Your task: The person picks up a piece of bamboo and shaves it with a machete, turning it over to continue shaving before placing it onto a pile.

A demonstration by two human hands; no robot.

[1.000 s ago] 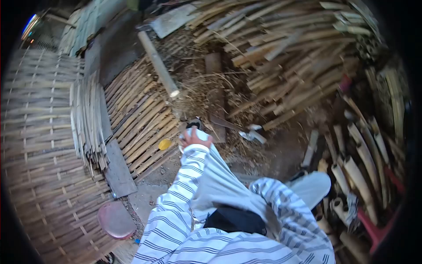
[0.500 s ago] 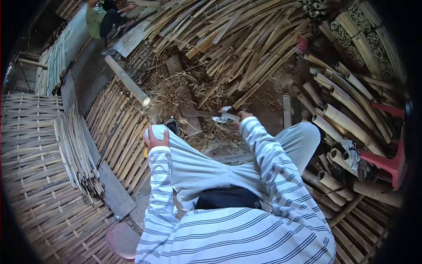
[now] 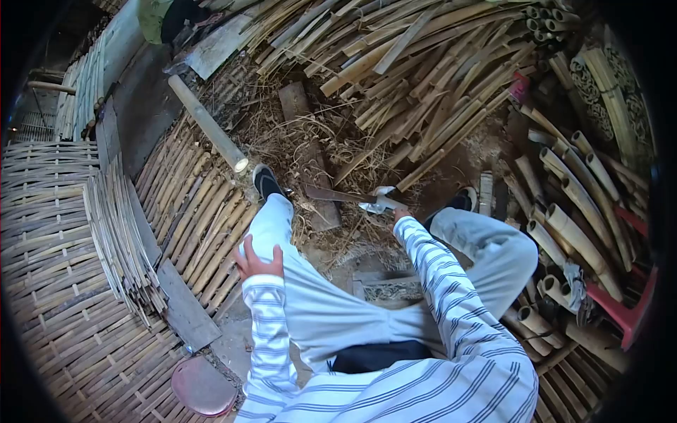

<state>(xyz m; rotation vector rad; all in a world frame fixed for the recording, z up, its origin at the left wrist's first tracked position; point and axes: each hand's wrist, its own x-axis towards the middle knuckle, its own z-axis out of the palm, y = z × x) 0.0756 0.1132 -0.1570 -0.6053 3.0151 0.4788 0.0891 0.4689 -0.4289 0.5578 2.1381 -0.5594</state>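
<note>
My left hand [image 3: 259, 264] lies on my left thigh just above the knee, its fingers spread on the light trousers. My right hand [image 3: 400, 213] is closed around the handle end of a machete [image 3: 331, 195], held out over the ground between my feet. Its long, dark brown blade points left; something white and crumpled is wrapped near the handle. Beneath the blade lies a dark wooden plank [image 3: 305, 134] among bamboo shavings [image 3: 352, 158]. A thick bamboo pole [image 3: 208, 125] rests beyond my left foot, its cut end toward me.
Split bamboo strips [image 3: 430, 77] are heaped ahead. Bamboo tubes [image 3: 575, 225] and a red plastic chair [image 3: 627, 314] stand at right. Woven bamboo [image 3: 49, 261], a bundle of thin strips [image 3: 120, 240] and a round pinkish seat [image 3: 203, 386] are at left. Another person [image 3: 173, 17] sits at top left.
My legs have straightened somewhat, and both shoes now show. My left hand has slid from the knee onto the thigh. The machete stays in my right hand, slightly lower and further right in view.
</note>
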